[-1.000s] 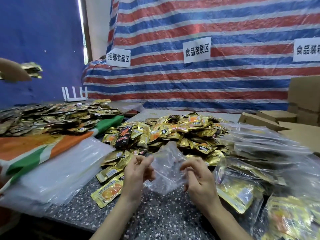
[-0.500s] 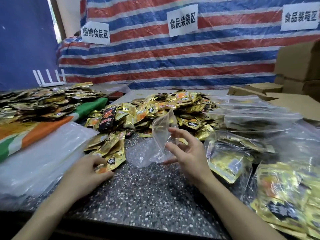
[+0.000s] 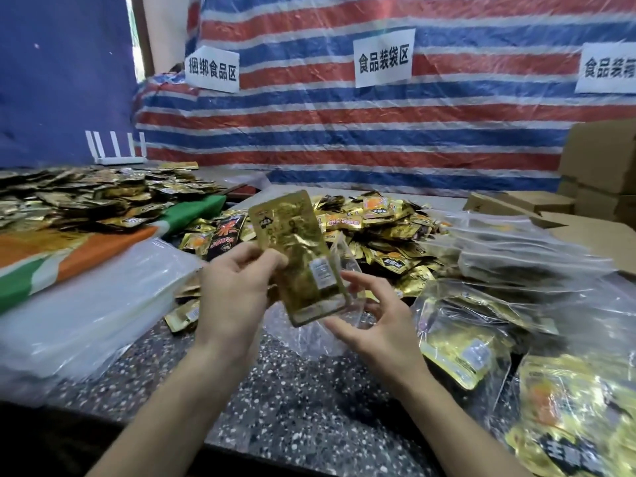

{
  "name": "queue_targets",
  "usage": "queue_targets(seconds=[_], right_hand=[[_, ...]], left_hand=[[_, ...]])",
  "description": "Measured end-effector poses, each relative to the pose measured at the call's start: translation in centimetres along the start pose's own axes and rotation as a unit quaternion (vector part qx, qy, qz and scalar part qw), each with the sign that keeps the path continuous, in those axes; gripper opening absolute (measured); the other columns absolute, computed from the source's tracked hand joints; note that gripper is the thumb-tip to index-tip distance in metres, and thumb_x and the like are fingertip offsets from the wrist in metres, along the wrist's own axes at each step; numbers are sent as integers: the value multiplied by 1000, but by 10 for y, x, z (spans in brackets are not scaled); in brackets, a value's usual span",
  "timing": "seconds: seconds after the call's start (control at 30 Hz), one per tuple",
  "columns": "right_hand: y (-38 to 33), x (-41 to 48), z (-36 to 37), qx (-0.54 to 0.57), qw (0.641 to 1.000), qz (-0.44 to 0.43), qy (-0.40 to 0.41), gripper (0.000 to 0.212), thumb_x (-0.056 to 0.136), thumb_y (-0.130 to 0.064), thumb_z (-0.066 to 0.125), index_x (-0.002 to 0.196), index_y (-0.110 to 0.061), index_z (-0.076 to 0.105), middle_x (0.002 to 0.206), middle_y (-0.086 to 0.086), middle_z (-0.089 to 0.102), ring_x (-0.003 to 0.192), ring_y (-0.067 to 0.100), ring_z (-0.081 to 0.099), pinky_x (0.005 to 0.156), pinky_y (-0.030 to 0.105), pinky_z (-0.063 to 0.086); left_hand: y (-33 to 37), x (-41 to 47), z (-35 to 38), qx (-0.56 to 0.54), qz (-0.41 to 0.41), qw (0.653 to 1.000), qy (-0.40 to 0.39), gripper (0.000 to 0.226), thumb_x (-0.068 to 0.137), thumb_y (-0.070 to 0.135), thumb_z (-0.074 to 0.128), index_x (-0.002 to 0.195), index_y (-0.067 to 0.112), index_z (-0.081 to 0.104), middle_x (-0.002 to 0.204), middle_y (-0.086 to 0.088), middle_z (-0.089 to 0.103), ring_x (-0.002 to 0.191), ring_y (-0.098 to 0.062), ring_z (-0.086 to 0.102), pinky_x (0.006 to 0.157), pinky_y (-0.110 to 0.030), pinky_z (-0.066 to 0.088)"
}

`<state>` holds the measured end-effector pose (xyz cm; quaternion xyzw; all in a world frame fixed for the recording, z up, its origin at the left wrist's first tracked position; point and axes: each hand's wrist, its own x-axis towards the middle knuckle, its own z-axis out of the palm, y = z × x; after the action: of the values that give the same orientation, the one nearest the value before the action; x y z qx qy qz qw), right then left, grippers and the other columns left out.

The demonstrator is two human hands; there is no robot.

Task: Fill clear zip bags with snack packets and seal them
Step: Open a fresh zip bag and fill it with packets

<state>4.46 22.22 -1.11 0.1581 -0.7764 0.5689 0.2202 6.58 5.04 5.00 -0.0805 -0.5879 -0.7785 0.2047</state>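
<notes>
A clear zip bag (image 3: 309, 339), resting on the speckled table (image 3: 275, 407), is held at its mouth by the right hand's (image 3: 375, 321) curled fingers. A gold snack packet (image 3: 296, 249) is pinched by the left hand (image 3: 234, 287), its lower end at the bag's mouth. Behind the bag, loose packets (image 3: 378, 228) are heaped.

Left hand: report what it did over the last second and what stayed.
The left hand let go of the clear zip bag, picked a gold packet off the table and brought it to the bag's mouth. The right hand kept holding the bag; the packet pile stayed.
</notes>
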Motion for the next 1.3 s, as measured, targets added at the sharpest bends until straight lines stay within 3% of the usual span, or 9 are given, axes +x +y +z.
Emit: queue_targets(seconds=[0.23,0.4,0.5,0.57,0.73,0.9,1.0,1.1,1.3], right_hand=[[-1,-2,-1,-9,999,-35,29,75,69,-13,91,134,-22,54,123,-13,57,105,5,63,90,32,56],[-1,-1,-2,-32,999,-30,9,74,72,-13,88,136,-22,53,120,-16,53,103,3,59,90,25,55],[1,0,-2,-42,999,-12,3,72,76,-12,84,137,-26,49,116,-15,50,96,5,59,86,19,53],[1,0,-3,-46,999,-1,8,70,80,-12,81,139,-26,47,115,-14,50,97,7,59,90,25,54],[3,1,-2,-40,999,17,24,68,83,-9,77,143,-22,47,114,-12,50,89,12,61,85,34,58],[4,0,-1,-49,998,15,22,68,84,-11,77,143,-25,46,113,-16,49,90,2,59,78,18,55],[4,0,0,-52,998,17,19,67,84,-11,77,142,-25,46,112,-17,49,91,-3,57,73,14,54],[4,1,-1,-54,998,20,17,67,84,-12,77,142,-26,46,113,-18,49,91,-3,58,75,15,54],[5,1,-2,-52,998,16,14,68,84,-13,77,143,-24,46,114,-12,50,97,4,57,87,26,56]], left_hand=[[-33,-14,41,108,95,984,107,19,81,3,73,73,17,64,66,10,69,57,-1,59,53,-19,51],[-36,-5,28,86,65,986,128,12,86,6,69,79,13,64,76,-6,69,76,-32,66,66,-48,60],[-30,9,9,124,75,982,121,12,90,9,64,83,19,66,77,3,71,67,-11,67,50,-23,54],[-28,22,-8,186,51,975,112,15,91,12,62,85,25,68,78,0,73,65,-13,67,48,-27,54],[-34,55,-57,456,-97,884,-18,25,87,9,55,63,18,53,55,3,50,51,-21,44,53,-28,31],[-49,62,-77,666,-163,725,-63,28,85,15,54,60,18,42,54,3,41,51,-17,43,49,-24,26],[-58,65,-74,697,-77,713,7,14,84,28,61,83,17,54,89,-3,59,86,-22,59,67,-33,49],[-69,78,-72,724,-87,684,20,49,83,51,66,114,15,54,120,-8,55,113,-28,53,92,-40,49],[-75,95,-75,705,-62,704,50,24,91,38,59,109,23,65,107,-2,66,98,-29,61,83,-39,50]])
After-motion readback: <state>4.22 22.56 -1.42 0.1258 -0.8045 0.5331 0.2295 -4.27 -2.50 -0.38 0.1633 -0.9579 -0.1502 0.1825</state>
